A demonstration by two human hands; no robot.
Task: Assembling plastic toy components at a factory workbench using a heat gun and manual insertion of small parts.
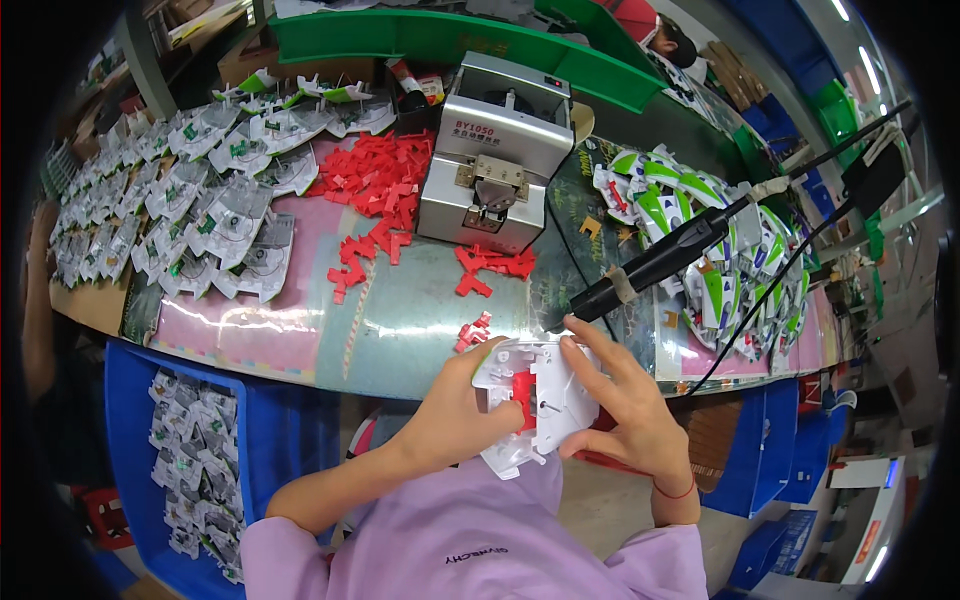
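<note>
A white plastic housing (565, 405) is held in front of my body, its hollow inner side facing up. My left hand (455, 405) grips its left side, with the thumb pressed on a red plastic piece (521, 388) inside it. My right hand (640, 415) holds the right edge between thumb and fingers. Just beyond my right fingertips is the tip of a black electric screwdriver (660, 262), slanting up to the right. Nearby on the table lie small red plastic parts (473, 333).
A silver screw-feeding machine (490, 150) stands behind a heap of red parts (375, 180). White housings with circuit boards (225, 215) cover the left. Green-and-white shells (720, 300) are piled right. A green tray (450, 45) spans the back; a blue bin (280, 420) sits lower left.
</note>
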